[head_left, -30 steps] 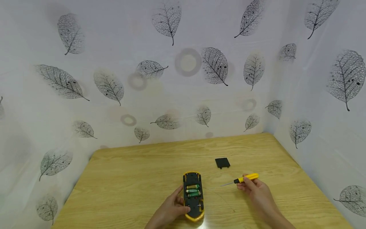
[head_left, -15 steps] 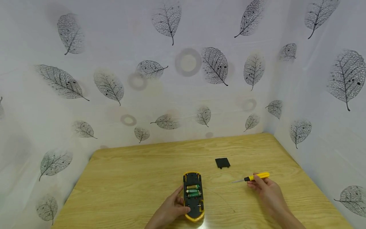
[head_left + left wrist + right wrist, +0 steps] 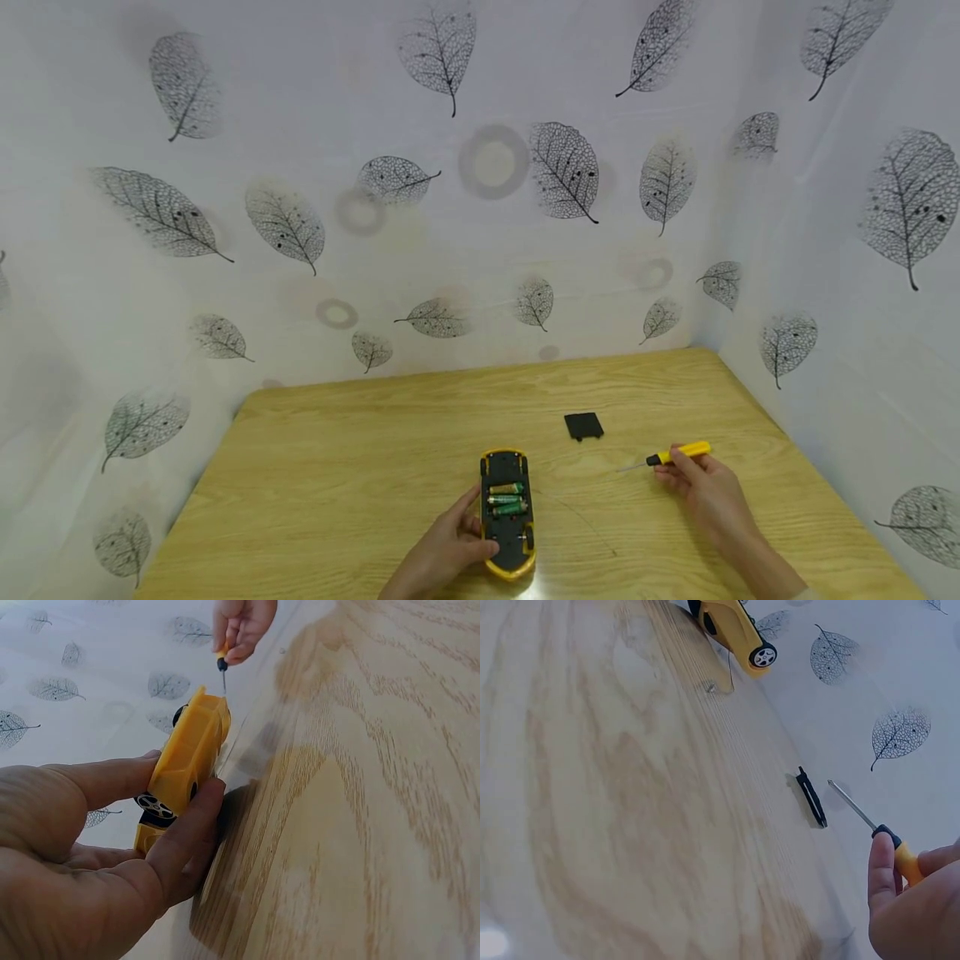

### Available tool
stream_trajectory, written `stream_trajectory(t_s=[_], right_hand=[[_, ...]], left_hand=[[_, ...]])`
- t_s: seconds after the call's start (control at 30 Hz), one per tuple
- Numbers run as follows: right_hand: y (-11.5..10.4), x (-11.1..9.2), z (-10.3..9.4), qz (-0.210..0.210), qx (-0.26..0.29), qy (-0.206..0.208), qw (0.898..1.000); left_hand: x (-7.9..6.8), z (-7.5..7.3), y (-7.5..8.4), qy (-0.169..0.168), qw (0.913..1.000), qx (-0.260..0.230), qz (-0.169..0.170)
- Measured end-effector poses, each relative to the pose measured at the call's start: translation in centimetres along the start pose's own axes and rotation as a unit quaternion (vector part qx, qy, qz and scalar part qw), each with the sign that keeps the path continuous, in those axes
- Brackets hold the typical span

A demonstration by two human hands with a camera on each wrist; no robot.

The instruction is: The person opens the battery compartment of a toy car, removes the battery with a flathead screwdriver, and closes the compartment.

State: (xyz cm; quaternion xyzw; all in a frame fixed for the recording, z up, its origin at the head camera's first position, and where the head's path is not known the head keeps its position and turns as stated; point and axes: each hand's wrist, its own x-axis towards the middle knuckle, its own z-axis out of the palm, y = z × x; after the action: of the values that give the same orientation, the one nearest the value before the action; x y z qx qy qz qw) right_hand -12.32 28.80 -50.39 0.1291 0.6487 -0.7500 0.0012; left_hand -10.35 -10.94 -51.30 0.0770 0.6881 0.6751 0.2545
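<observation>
the left hand [image 3: 448,543] grips an upturned toy car [image 3: 511,528], and to the car's right the right hand [image 3: 708,493] pinches a screwdriver [image 3: 695,449].

No text can be read; the markings on the green batteries [image 3: 507,500] are too small.

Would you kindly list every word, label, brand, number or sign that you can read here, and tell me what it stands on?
Readable text: none.
Green batteries in the toy car: any print is too small and blurred to read.
Yellow screwdriver and black panel: no lettering can be made out.
</observation>
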Motion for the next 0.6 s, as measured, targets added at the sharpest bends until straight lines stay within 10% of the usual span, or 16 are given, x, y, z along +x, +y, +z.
stream_trajectory(t_s=[0.6], right_hand=[[0.0,3.7,-1.1,-0.004,-0.120,-0.022,0.992]], left_hand=[[-0.1,0.0,0.1,0.001,1.0000,0.000,-0.001]])
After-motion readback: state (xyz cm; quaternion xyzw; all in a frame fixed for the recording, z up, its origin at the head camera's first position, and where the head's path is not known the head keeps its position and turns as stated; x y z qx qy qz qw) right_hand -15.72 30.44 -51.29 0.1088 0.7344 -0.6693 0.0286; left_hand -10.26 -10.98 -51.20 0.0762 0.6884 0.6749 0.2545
